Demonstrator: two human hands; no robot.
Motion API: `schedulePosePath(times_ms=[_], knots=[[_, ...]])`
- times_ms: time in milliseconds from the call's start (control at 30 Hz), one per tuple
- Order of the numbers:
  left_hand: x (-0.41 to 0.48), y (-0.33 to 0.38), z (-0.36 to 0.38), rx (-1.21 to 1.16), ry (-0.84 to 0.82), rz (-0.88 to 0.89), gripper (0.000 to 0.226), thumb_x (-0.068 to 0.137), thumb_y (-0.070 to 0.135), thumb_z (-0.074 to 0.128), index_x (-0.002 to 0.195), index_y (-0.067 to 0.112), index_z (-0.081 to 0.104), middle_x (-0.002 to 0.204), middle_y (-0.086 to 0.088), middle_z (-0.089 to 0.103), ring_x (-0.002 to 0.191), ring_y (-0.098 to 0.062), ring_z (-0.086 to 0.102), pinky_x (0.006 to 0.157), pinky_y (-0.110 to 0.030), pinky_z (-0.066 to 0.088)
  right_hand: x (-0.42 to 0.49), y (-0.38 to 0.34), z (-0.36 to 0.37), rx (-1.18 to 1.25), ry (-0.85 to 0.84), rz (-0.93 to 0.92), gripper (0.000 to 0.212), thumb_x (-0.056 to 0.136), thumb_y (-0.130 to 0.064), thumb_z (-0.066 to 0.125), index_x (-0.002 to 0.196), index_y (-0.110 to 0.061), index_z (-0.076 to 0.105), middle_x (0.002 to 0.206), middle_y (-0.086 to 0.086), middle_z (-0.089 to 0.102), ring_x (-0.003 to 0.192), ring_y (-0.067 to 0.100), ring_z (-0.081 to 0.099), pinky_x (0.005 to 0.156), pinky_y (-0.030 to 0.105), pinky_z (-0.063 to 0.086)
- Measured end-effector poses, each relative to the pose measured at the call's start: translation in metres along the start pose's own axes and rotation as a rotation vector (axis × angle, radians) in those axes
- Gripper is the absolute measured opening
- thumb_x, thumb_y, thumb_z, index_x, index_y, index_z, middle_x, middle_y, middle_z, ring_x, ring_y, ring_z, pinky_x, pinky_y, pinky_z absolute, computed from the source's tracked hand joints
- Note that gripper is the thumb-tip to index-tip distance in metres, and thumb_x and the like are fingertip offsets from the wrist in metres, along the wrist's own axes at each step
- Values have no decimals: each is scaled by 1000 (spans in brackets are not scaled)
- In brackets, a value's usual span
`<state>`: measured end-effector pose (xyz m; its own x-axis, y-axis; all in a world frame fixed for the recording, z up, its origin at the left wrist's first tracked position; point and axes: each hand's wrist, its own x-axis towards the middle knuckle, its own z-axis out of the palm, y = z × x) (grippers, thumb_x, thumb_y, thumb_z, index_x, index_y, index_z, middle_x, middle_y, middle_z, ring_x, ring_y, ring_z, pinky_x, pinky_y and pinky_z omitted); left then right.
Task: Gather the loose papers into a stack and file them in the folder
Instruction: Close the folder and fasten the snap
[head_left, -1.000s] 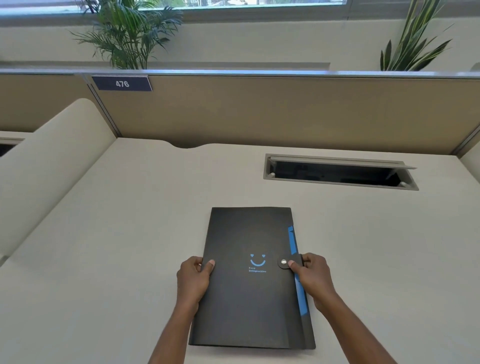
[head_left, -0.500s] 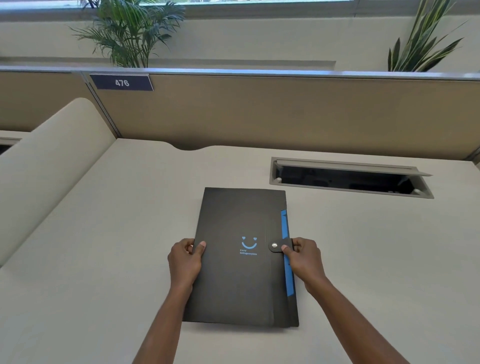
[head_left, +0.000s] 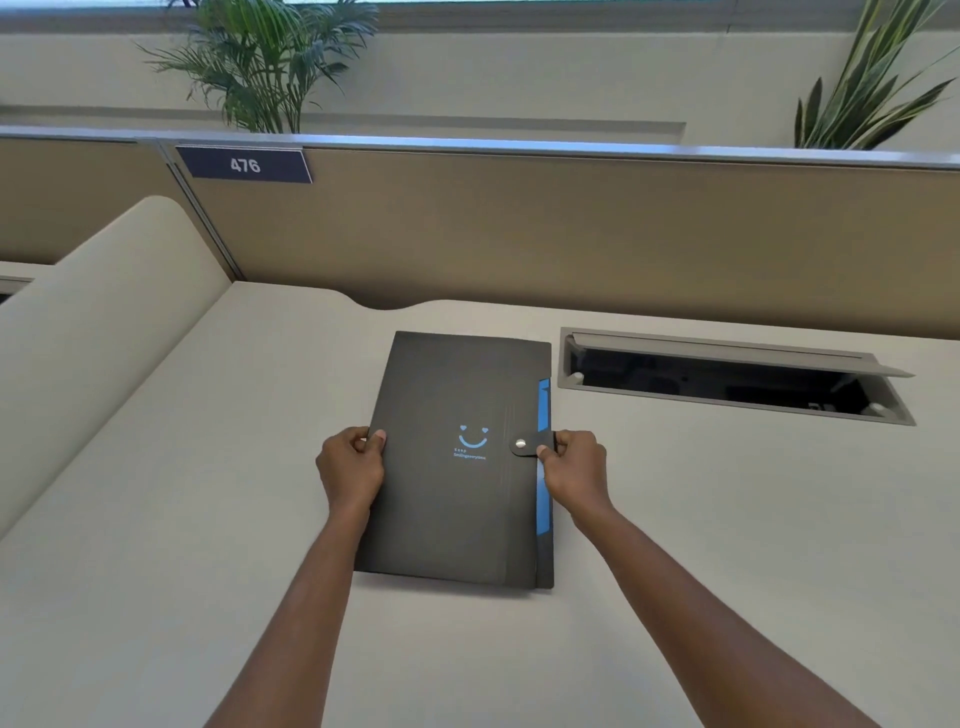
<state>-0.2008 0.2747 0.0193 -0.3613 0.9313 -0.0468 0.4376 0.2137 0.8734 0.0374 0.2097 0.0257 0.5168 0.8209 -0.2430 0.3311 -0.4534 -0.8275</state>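
Observation:
A black folder (head_left: 447, 499) with a blue smiley print lies flat and closed on the beige desk (head_left: 701, 519). Its snap tab (head_left: 525, 444) is fastened over the right edge, where a blue inner strip shows. My left hand (head_left: 350, 465) grips the folder's left edge, thumb on top. At the right edge my right hand (head_left: 574, 467) pinches the folder beside the snap tab. No loose papers are visible anywhere.
An open cable hatch (head_left: 727, 382) is cut into the desk just right of the folder. A tan partition (head_left: 571, 234) with a "476" sign (head_left: 244, 165) closes the back. A rounded beige divider (head_left: 88, 332) rises at the left. Potted plants stand behind the partition.
Both hands have slid the closed folder away from me across the desk, toward the partition. Its top right corner now lies close to the cable hatch.

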Motion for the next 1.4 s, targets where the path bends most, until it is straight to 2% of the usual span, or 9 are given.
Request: schedulePosePath(times_ms=[100,267,433,600,733,967,1167,1333,1400], knots=[[21,2,10,16,14,-10,17,88,19,67,91,3,73,79,-10,68,76,-27,59,73,-30,42,21,-9,12,-28,22,-5,12,92,-9,65,87,1,70,82,12,70,77,26,67,68,34,55],[45,4,27,67,17,-5,20,89,20,67,95,2,73,83,-12,70,81,-30,62,74,-28,41,50,-11,27,-133,64,22,17,92,-13,67,79,-5,58,80,10,59,71,24,59,57,26,39],[59,-1,41,135,11,22,24,87,23,69,97,2,74,90,-16,74,88,-34,67,78,-33,49,68,-5,31,-238,85,34,18,88,-22,71,84,-6,64,85,10,66,75,26,65,58,29,44],[57,-3,49,143,17,15,23,87,21,69,91,-1,74,84,-16,73,81,-33,67,69,-27,44,75,-5,30,-270,94,16,17,87,-22,71,82,-7,65,80,8,66,71,23,65,63,34,56],[56,-7,53,166,20,12,25,86,25,69,91,1,73,93,-16,71,84,-33,67,69,-30,48,76,-3,28,-304,114,14,20,87,-20,70,76,-5,65,76,9,65,67,23,64,61,34,53],[49,-14,56,216,54,1,26,87,27,68,98,3,70,104,-16,65,91,-34,65,75,-36,50,74,7,28,-276,113,-35,17,87,-23,72,84,-7,68,98,12,64,76,25,65,67,33,56],[53,-15,55,217,31,-13,26,86,28,69,98,4,70,104,-16,66,91,-35,65,76,-35,49,69,8,20,-263,69,-33,30,88,-26,71,72,-4,57,85,14,59,69,24,56,57,27,37],[54,-15,48,181,-22,-15,34,88,33,66,106,5,70,104,-13,70,97,-33,65,81,-36,49,45,20,-2,-228,14,-7,39,93,-28,64,122,-2,61,122,12,61,108,26,61,85,30,46],[49,-12,42,176,-37,-6,38,90,35,64,114,5,67,108,-11,70,101,-31,64,85,-38,50,27,31,-16,-227,39,-16,40,94,-30,62,127,-7,58,129,11,57,111,24,60,87,28,46]])
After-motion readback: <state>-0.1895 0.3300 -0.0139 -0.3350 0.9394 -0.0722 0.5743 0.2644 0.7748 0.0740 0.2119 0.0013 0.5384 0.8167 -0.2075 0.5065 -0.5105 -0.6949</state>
